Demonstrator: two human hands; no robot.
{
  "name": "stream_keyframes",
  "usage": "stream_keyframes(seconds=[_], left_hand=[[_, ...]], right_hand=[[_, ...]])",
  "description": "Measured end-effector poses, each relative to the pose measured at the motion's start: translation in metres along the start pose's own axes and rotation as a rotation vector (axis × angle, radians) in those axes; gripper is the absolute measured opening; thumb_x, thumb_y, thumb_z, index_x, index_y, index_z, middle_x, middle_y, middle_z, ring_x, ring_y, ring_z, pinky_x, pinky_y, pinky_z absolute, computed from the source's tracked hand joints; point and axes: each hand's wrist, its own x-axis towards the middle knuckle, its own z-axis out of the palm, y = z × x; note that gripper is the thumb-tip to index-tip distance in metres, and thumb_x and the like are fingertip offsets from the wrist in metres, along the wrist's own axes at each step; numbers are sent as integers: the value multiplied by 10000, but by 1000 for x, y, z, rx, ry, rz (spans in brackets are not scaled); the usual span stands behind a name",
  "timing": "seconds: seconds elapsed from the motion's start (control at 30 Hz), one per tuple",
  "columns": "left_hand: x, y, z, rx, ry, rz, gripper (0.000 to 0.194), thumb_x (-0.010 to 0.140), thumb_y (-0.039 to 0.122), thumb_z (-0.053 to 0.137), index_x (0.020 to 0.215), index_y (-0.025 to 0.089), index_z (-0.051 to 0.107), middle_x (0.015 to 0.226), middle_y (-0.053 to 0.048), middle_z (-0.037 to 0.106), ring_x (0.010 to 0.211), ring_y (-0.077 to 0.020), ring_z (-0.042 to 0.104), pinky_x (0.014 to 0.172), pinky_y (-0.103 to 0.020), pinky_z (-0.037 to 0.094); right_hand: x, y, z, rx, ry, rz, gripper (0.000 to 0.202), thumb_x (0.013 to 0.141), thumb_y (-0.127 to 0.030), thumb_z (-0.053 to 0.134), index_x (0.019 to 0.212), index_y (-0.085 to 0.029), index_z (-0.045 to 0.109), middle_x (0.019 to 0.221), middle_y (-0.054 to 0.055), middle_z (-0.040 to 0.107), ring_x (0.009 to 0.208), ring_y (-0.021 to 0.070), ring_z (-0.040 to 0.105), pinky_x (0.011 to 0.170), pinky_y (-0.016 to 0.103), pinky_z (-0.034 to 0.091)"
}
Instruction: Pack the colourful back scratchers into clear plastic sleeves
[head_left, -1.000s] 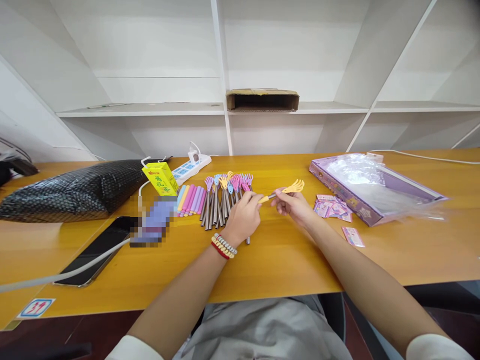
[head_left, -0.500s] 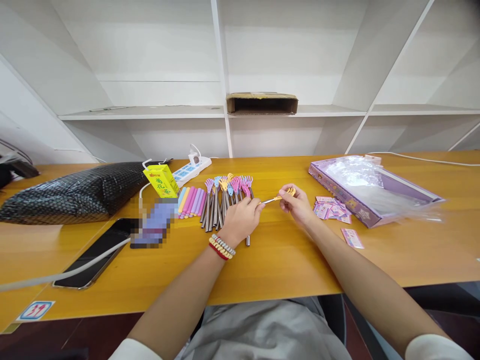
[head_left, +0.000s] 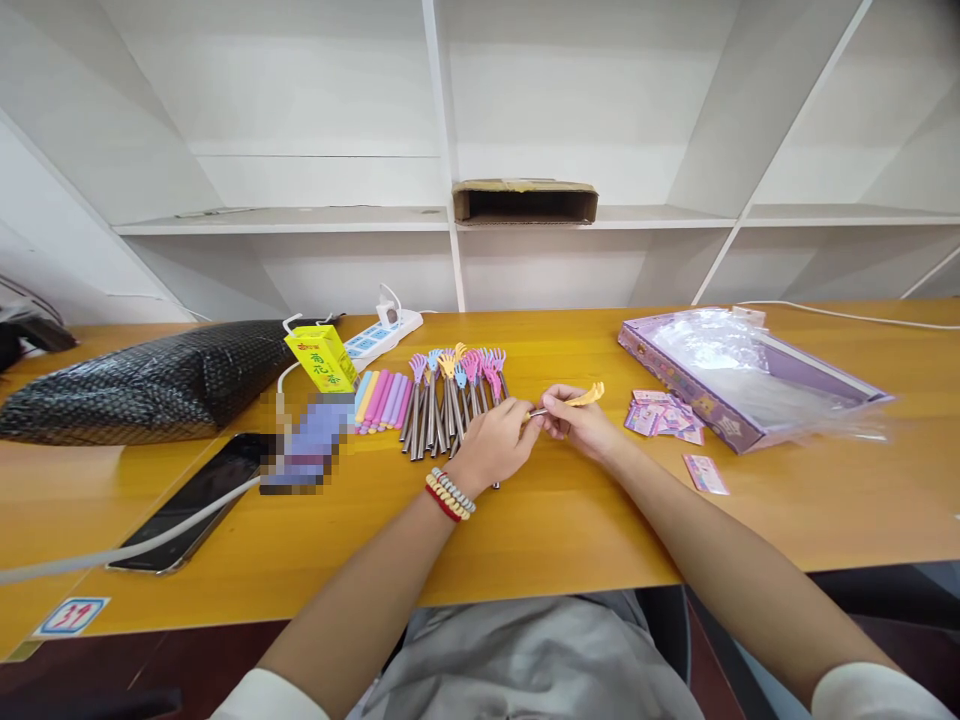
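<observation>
A back scratcher with a yellow claw-shaped head (head_left: 589, 395) and a thin metal rod is held between my two hands above the table. My left hand (head_left: 491, 440), with bead bracelets at the wrist, is closed around the handle end, which its fingers mostly hide. With a pinch, my right hand (head_left: 577, 422) grips the rod just below the yellow head. Behind and left of my left hand lies a bunch of back scratchers (head_left: 435, 410) with pink, blue and yellow heads and metal rods. Beside them is a row of pastel tubes (head_left: 382, 402).
Small printed cards (head_left: 664, 416) and a purple box (head_left: 709, 405) with clear plastic bags lie to the right. On the left are a phone (head_left: 195, 510), a yellow drink carton (head_left: 322, 358), a power strip (head_left: 386, 338) and a black bubble-wrapped package (head_left: 150, 385).
My right hand has shifted from the yellow head down onto the rod, closer to my left hand. The head now sticks out beyond the right fingers.
</observation>
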Motion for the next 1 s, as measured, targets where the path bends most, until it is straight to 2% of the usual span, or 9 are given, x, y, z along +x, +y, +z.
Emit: stream_keyframes(seconds=[0.27, 0.53, 0.6, 0.7, 0.77, 0.87, 1.0], left_hand=[[0, -4, 4, -75, 28, 15, 226, 915, 324, 346, 976, 184, 513, 922, -56, 575, 858, -170, 564, 773, -303, 442], [3, 5, -4, 97, -23, -88, 388, 920, 456, 264, 892, 195, 548, 857, -44, 623, 781, -171, 592, 654, -281, 401], [4, 3, -8, 136, -53, -112, 443, 915, 491, 239, 857, 190, 559, 804, -48, 630, 746, -181, 599, 625, -285, 386], [6, -7, -17, 186, -109, -185, 519, 894, 552, 220, 800, 182, 572, 699, -55, 620, 688, -198, 602, 600, -290, 372], [6, -15, -22, 209, -130, -206, 533, 885, 569, 228, 776, 178, 574, 682, -59, 619, 686, -202, 603, 598, -288, 369], [5, -21, -24, 217, -145, -160, 527, 888, 563, 229, 786, 176, 571, 723, -62, 634, 707, -199, 604, 604, -284, 367], [4, -18, -20, 197, -138, -142, 513, 891, 556, 229, 816, 174, 563, 789, -63, 647, 717, -192, 600, 600, -280, 365]], right_hand=[[1, -2, 2, -69, 52, 2, 321, 708, -458, 663, 674, -168, 530, 528, -23, 544, 409, 72, 444, 381, 197, 282], [3, 0, 3, -21, 166, -49, 348, 681, -494, 673, 688, -149, 619, 490, -10, 522, 406, 68, 431, 374, 207, 272], [4, -6, 1, 29, 245, -64, 350, 653, -483, 699, 625, -152, 588, 455, -21, 484, 391, 59, 401, 364, 207, 261], [6, -21, -14, 169, 477, -133, 397, 626, -459, 720, 543, -177, 453, 406, -64, 384, 348, 36, 314, 334, 195, 223], [8, -32, -30, 204, 593, -202, 406, 614, -422, 736, 555, -182, 414, 417, -73, 393, 335, 26, 283, 323, 190, 214], [8, -39, -47, 205, 560, -182, 413, 666, -437, 693, 540, -186, 391, 370, -81, 305, 324, 35, 252, 324, 201, 221], [7, -36, -48, 266, 541, -144, 417, 688, -442, 672, 528, -188, 382, 363, -80, 269, 327, 41, 233, 330, 208, 219]])
